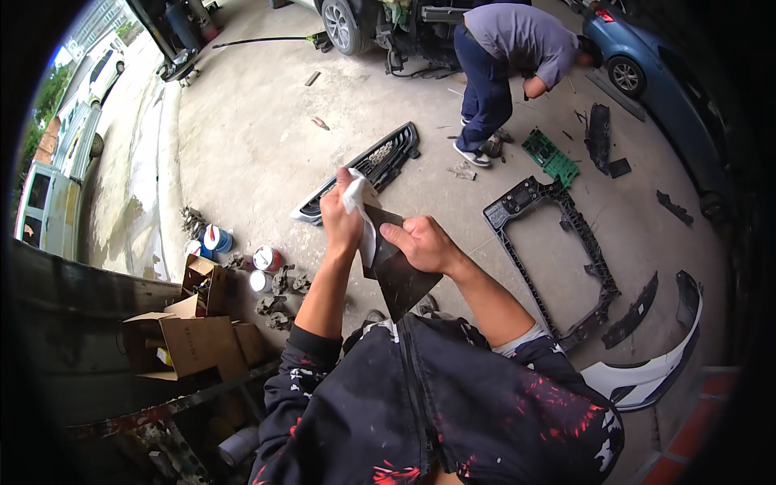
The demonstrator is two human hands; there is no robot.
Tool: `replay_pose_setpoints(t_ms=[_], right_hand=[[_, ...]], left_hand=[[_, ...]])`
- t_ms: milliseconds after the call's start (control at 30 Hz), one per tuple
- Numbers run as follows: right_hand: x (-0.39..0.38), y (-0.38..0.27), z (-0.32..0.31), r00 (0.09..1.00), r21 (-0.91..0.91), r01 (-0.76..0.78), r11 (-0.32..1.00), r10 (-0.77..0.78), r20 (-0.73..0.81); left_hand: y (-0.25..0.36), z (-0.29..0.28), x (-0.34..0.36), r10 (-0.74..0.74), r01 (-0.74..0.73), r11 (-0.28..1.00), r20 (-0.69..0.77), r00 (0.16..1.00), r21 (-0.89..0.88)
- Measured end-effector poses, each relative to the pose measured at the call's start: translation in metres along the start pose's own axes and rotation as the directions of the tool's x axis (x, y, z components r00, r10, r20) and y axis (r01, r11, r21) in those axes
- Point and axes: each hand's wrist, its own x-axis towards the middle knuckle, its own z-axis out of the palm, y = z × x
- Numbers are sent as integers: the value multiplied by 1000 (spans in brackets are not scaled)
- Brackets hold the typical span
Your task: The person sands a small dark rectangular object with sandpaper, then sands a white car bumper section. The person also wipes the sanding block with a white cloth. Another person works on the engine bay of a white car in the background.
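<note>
In front of my chest I hold a thin, dark, flat plate (406, 279) with straight edges, tilted so one corner points down toward my jacket. My right hand (427, 245) grips it at the upper right edge, the thumb lying on its face. A crumpled white wipe (356, 196) is wrapped in the fingers of my left hand (341, 220). It hangs down along the plate's left edge and touches it. The left thumb points up. Whether the wipe is paper or cloth I cannot tell.
Beyond my hands a car grille (380, 166) lies on the concrete floor. A black radiator support frame (598, 275) and a white bumper (655, 376) lie to the right. Paint cans (267, 258) and cardboard boxes (194, 343) stand left. A co-worker (517, 48) bends near a dismantled car.
</note>
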Motion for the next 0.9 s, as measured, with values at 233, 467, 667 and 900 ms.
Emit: replay_pose_setpoints(t_ms=[233, 467, 667, 900], right_hand=[[22, -5, -20, 822, 30, -37, 999, 47, -568], [65, 17, 15, 599, -78, -114, 990, 6, -801], [61, 12, -6, 534, -61, -174, 983, 42, -845], [60, 12, 1, 557, -177, -157, 972, -61, -828]], left_hand=[[32, -34, -21, -206, 228, 872, 98, 974, -433], [16, 26, -81, -13, 168, 830, 283, 959, -532], [19, -22, -61, -104, 346, 689, 385, 917, -637], [18, -22, -53, -235, 466, 834, 574, 784, -296]])
